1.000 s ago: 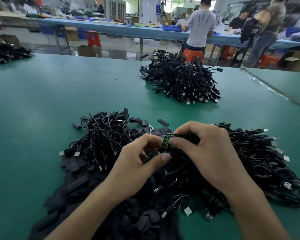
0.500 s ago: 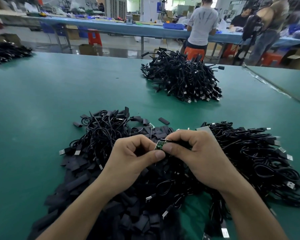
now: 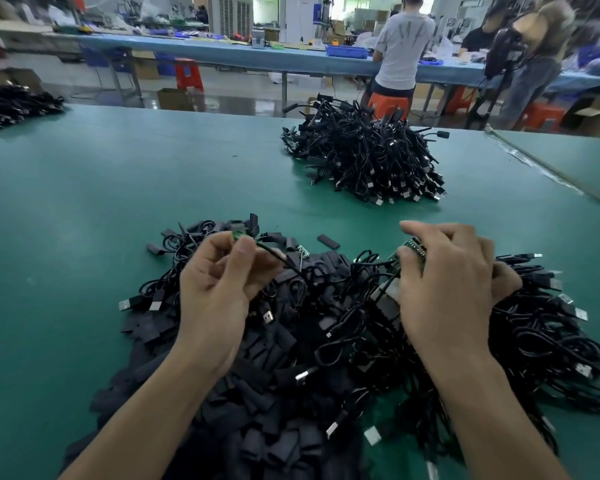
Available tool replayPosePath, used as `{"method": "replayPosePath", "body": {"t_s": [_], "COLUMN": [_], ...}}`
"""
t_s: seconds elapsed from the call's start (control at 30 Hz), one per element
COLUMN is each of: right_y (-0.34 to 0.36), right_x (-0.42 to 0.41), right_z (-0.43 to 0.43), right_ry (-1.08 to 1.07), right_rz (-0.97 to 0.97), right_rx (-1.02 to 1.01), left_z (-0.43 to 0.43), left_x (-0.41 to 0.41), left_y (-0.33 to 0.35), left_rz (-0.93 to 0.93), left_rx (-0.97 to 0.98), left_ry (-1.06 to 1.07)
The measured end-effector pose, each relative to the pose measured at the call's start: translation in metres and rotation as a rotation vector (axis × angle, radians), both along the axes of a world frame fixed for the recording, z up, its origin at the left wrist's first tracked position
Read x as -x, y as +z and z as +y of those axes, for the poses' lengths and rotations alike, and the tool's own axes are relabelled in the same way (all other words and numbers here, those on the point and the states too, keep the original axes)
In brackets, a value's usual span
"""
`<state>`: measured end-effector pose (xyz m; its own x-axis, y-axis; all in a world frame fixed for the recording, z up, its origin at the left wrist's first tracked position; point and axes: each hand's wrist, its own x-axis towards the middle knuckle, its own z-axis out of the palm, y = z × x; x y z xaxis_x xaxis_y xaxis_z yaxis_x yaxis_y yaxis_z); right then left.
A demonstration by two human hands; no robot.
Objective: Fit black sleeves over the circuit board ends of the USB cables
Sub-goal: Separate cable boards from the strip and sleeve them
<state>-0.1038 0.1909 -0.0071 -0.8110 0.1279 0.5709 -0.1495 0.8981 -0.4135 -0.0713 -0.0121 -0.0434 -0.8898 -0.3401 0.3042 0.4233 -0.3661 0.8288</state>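
Left hand [image 3: 215, 299] pinches cable [image 3: 274, 255], right hand [image 3: 447, 289] board [image 3: 414, 247], sleeve heap [image 3: 264, 393] beneath

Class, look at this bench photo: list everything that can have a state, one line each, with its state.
Left grip, pinching a cable end; green shows, sleeve fit unclear.
Right grip, holding a bare green circuit board.
Loose black sleeves, heaped, unfitted.
Near cable pile, tangled, USB plugs showing.
Far cable pile, heaped, apart from both grips.
Single sleeve, lying alone on the green table.
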Motion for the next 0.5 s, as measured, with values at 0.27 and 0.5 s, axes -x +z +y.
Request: {"method": "replayPosePath", "body": {"t_s": [0.27, 0.5], "right_y": [-0.006, -0.027], "right_x": [-0.018, -0.027], "right_z": [-0.023, -0.028], "right_ry": [0.441, 0.543], "right_rz": [-0.001, -0.416], "right_rx": [-0.133, -0.446], "left_z": [-0.017, -0.018], "left_x": [0.003, 0.001], "left_y": [0.017, 0.011], "left_rz": [0.093, -0.112], "left_rx": [-0.147, 0.467], "left_ry": [0.211, 0.243]}}
